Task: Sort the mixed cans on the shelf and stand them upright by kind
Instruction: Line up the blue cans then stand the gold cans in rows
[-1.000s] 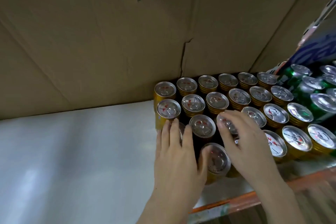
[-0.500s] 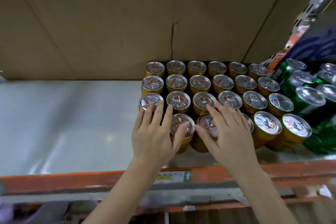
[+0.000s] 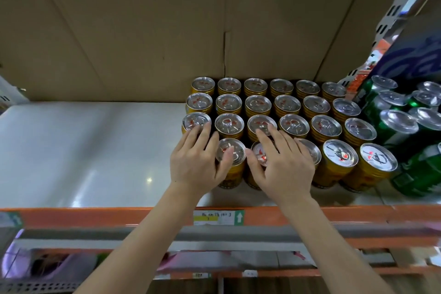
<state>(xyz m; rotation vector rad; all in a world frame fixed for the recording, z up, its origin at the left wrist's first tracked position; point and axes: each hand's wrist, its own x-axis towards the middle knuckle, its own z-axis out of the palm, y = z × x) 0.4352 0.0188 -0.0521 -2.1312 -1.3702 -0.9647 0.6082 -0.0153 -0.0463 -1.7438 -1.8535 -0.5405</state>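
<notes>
Cans are standing upright in two groups on the white shelf: the gold cans are forming a tight block of rows against the cardboard backing, and the green cans are crowding just beside them on the right. The left hand is lying over the block's front left corner with fingers straight and spread, its thumb resting against the front gold can; the right hand is lying flat across the neighbouring lids, fingers likewise extended and gripping nothing. Both seem to be nudging the front row square rather than lifting. These cans are probably full, so fairly heavy for their size, rigid along the rims yet liable to dent at the thin side walls, and smooth enough to slip. Taking one by the side wall, fingers wrapping round the middle, is looking safest; pushing at the lid risks tipping a can into its neighbours.
</notes>
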